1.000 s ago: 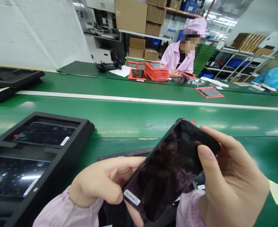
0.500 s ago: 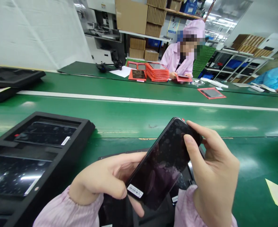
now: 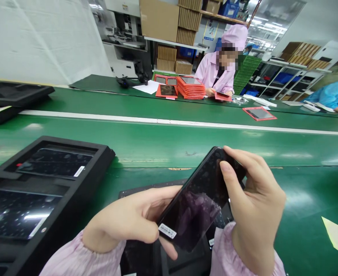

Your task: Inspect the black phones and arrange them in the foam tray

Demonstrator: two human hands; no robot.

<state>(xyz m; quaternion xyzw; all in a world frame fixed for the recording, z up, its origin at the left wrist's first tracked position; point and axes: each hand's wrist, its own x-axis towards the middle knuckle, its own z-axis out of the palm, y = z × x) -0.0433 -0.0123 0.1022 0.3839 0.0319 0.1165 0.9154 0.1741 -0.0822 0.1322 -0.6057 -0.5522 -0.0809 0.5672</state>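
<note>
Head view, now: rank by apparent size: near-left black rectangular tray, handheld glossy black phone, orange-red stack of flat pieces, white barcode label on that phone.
1. Black tray, even cut off by the frame
2. Black phone
3. Orange-red stack
4. White barcode label

Both hands have a black phone (image 3: 196, 199) tilted between them: the left hand (image 3: 128, 216) grips the lower end, thumb beside a white label (image 3: 167, 230), and the right hand (image 3: 255, 203) pinches the upper end. Below that grip I see a dark tray (image 3: 186, 262), partly hidden. Left of it, a second tray (image 3: 100, 161) holds phones (image 3: 55, 161). Beyond, across the green bench (image 3: 146, 142), a co-worker (image 3: 214, 71) in pink sits by a red stack (image 3: 190, 89).
</note>
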